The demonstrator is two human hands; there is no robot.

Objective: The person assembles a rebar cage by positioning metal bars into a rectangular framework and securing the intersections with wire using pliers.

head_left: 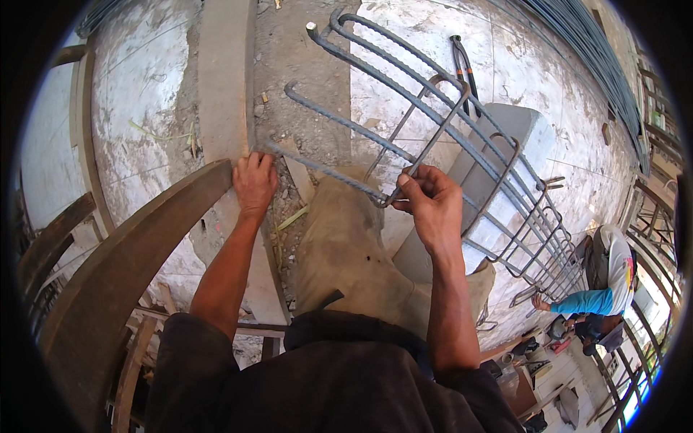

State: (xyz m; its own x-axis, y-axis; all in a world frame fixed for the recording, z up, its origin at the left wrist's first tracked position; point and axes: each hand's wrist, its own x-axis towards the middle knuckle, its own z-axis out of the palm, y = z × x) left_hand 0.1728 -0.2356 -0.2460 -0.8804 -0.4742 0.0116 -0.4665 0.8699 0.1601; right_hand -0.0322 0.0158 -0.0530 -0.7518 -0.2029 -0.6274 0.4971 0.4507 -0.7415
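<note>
My left hand (254,182) has its fingers curled down at the edge of a long wooden plank (227,72), beside the end of a dark wooden beam (137,252). My right hand (434,206) pinches a bent wire stirrup (449,124) at its near corner, between thumb and fingers. That stirrup goes around the ribbed bars of a long rebar cage (498,173), whose hooked bar ends point to the upper left. One lower bar (325,169) meets the stirrup next to my right fingertips. Nipper pliers (465,76) with orange and black handles lie beyond the cage.
A pale grey block (516,119) stands under the cage. A bundle of steel rods (592,54) lies at the far right. At the cage's far end, a person in a blue sleeve (588,301) reaches a hand to it. Rubble (296,65) covers a floor strip.
</note>
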